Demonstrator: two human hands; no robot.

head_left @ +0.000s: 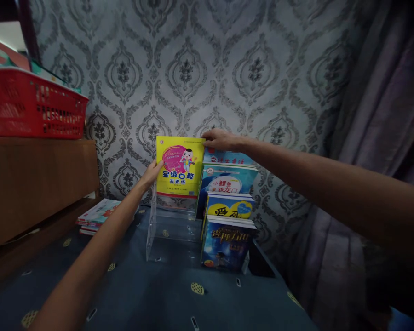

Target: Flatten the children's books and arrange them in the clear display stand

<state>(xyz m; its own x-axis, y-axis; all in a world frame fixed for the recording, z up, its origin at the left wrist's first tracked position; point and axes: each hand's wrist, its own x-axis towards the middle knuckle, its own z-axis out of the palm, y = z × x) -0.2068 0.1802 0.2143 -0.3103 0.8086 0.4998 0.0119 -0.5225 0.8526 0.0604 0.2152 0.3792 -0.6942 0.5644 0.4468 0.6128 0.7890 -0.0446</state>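
A yellow workbook [177, 184] with a pink circle and a cartoon child stands upright at the back left of a clear tiered book rack [172, 227]. My left hand [152, 174] grips its left edge, with the thumb on the cover. At its top right corner, my right hand [217, 138] has its fingers bent over the edge; the fingertips are partly hidden. On the rack's right side, books stand in steps: a light blue book [224, 158], a teal book [227, 181], a yellow-and-blue book [229, 207] and a dark blue book [226, 243] in front.
Several books [98, 214] lie stacked to the left on the dark patterned cloth [141, 294]. A red basket [34, 103] sits on a wooden cabinet [41, 179]. Patterned wallpaper [186, 69] rises behind, and a grey curtain [359, 151] hangs at right.
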